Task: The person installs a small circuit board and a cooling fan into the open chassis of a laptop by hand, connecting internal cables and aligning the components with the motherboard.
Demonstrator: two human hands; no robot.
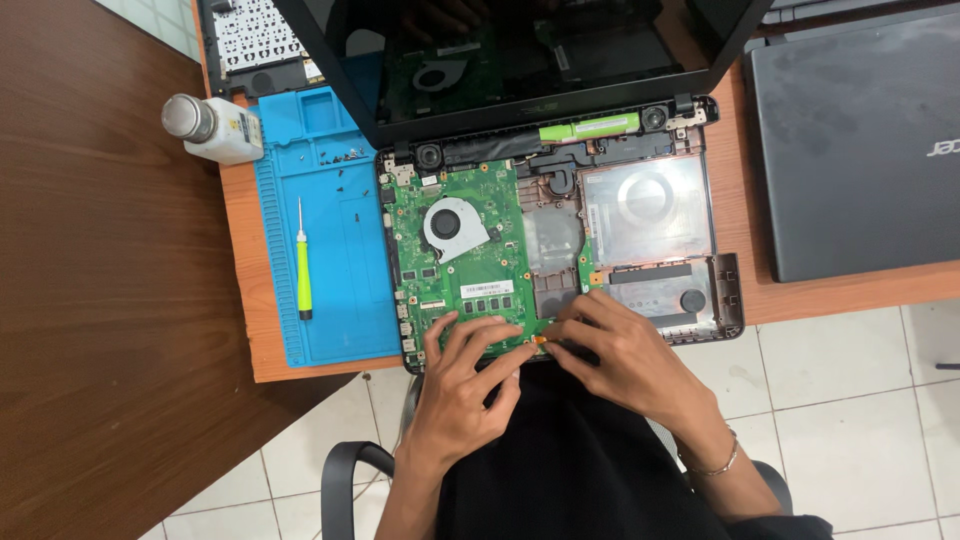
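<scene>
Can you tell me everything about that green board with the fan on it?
The green board is a flat circuit board lying face up inside the opened black laptop base, on its left side. A round white fan sits near its middle, with small chips, a white sticker and tiny connectors below. Its near edge is covered by the left hand, whose fingers rest on it. The right hand meets it at that edge, where a small orange piece shows between the fingertips.

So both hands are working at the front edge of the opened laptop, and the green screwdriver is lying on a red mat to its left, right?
Nearly. The mat is blue, not red, as the head view shows. The green screwdriver does lie on it, left of the opened laptop, and the left hand and right hand are both at its front edge.
</scene>
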